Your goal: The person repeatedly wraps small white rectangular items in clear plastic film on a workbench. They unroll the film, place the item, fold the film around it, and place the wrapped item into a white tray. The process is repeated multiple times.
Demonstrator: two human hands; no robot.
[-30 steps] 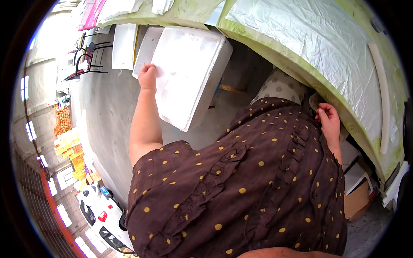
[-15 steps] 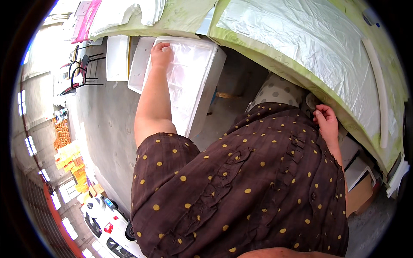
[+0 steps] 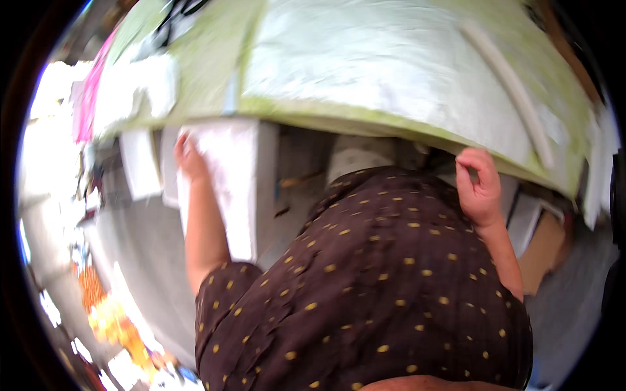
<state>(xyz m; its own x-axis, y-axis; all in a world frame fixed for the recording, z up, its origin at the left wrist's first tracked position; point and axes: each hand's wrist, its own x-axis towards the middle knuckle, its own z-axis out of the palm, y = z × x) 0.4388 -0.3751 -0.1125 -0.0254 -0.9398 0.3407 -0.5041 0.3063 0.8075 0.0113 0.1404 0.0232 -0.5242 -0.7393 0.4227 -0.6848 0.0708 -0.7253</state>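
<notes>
My left hand (image 3: pixel 190 158) is raised at the left edge of a white tray-like bin (image 3: pixel 228 176) under the table's edge. Motion smears its fingers, and nothing can be made out in them. Pale, thin lining or film seems to cover the inside of the bin. On the other side, my right hand (image 3: pixel 480 189) is held up at the front edge of the table, with its fingers curled in toward the thumb. Whether a small thing is pinched there is too blurred to tell.
A green-covered table (image 3: pixel 202 78) spans the far side, with clear plastic sheeting (image 3: pixel 352 58) and a long pale strip (image 3: pixel 512 91) on it. White fabric (image 3: pixel 156 85) lies at its left. A cardboard piece (image 3: pixel 544 251) leans below right; a white panel (image 3: pixel 139 163) stands left.
The view has swung, so the table and bin appear shifted. My left hand has moved from over the bin's inside to its left edge. My right hand has risen to the table's edge.
</notes>
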